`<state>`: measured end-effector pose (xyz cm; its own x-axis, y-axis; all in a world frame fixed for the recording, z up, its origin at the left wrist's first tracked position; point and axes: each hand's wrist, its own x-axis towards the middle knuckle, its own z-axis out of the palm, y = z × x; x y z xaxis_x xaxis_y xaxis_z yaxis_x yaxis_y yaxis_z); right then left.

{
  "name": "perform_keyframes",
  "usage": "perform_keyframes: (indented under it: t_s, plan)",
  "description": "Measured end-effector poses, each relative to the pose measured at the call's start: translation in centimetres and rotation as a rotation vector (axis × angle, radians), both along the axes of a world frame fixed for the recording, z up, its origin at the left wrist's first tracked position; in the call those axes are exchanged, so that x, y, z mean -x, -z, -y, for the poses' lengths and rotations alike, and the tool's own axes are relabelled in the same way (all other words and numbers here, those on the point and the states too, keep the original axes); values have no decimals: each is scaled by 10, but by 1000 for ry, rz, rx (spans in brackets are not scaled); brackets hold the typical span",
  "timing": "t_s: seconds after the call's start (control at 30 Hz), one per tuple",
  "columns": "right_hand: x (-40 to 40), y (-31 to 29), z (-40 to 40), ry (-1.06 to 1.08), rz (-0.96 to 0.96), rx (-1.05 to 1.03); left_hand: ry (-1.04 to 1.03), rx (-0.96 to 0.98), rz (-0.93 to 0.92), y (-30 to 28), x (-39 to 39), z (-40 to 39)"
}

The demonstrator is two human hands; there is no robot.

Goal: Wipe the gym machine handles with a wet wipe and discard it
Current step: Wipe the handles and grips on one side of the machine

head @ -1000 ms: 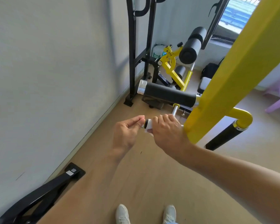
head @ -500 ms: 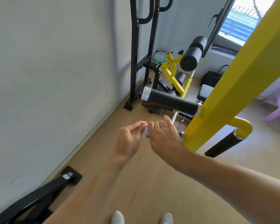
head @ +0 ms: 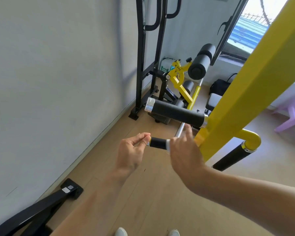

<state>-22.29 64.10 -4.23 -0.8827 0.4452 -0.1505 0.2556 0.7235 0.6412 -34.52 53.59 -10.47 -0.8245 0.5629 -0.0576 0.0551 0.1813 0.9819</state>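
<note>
You are pinching the chrome end of the short black handle (head: 157, 143) with your left hand (head: 131, 153), probably steadying it. Your right hand (head: 186, 150) is gripping the wet wipe (head: 168, 145) around the handle's right end, nearest the yellow post (head: 245, 92).

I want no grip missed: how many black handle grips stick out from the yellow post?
3: the short grip between both hands, the long grip just above it, and the angled grip on the post's right. Others may be hidden behind the yellow post.
</note>
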Motion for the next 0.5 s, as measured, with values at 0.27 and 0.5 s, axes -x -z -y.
perform_keyframes:
  t_s: [0.27, 0.5]
  plan:
    - [31, 16, 14, -104, -157, 231, 22, -6, 71, 3, -3, 0]
    - [-10, -7, -6, 59, 59, -58, -6, -2, 87, 1, 1, -2]
